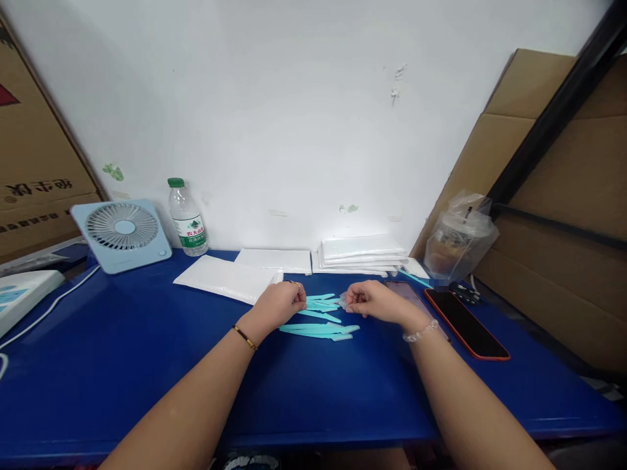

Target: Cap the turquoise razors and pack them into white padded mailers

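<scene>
Slim turquoise plastic sticks, shaped like eyebrow razors, lie on the blue table in two groups. My left hand (284,302) is closed in a pinch at the left ends of the farther bunch of turquoise sticks (321,303). At that bunch's right ends, my right hand (372,301) pinches a small piece of clear plastic (341,301), which looks like a thin bag. Nearer to me, untouched, rests the other group of turquoise sticks (318,331). A white padded envelope (223,277) lies just beyond my left hand.
Against the wall are stacked white envelopes (360,251), a water bottle (187,219) and a light-blue fan (122,235). To the right stand a bagged drink cup (448,241) and an orange-edged phone (467,323), with another phone (409,295) partly behind my right wrist. Cardboard (563,189) borders the right side.
</scene>
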`<action>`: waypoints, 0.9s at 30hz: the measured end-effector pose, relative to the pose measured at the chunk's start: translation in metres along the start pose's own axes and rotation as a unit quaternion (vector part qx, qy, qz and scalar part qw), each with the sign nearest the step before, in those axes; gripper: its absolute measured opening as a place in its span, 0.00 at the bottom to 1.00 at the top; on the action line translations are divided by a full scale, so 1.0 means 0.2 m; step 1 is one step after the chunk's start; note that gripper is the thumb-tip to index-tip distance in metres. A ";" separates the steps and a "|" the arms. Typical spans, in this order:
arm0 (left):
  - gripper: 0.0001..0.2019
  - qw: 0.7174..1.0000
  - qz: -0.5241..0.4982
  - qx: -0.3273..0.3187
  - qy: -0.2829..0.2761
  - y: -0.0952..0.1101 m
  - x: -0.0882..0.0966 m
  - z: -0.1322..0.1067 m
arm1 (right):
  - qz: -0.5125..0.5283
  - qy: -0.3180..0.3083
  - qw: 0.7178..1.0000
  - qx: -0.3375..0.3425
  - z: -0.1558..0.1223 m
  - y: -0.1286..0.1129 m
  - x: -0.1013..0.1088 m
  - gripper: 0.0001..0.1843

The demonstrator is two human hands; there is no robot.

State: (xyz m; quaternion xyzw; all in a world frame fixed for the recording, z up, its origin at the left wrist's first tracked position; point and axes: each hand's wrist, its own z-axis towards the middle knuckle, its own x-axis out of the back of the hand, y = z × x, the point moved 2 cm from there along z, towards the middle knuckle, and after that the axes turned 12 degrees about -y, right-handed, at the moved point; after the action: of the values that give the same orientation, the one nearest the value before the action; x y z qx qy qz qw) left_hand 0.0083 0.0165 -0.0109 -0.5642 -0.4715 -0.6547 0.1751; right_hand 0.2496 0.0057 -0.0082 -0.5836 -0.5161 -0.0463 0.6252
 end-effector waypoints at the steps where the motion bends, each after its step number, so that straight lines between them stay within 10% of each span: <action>1: 0.04 1.000 -0.008 -0.003 0.003 0.00 0.00 0.00 | 0.011 -0.001 1.000 0.006 -0.01 -0.02 0.00 0.10; 19: 0.08 0.995 -0.055 -0.054 -0.064 0.13 -0.03 -0.02 | 0.024 -0.049 0.998 0.037 0.01 -0.12 -0.06 0.09; 27: 0.08 0.997 0.068 -0.020 -0.015 0.04 0.00 0.00 | -0.097 0.100 0.990 -0.011 -0.03 0.05 0.09 0.07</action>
State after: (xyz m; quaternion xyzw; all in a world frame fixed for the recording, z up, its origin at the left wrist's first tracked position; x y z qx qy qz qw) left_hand 0.0143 0.0129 -0.0080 -0.6079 -0.4212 -0.6424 0.2008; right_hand 0.2680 0.0133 -0.0013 -0.5302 -0.5046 -0.1700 0.6598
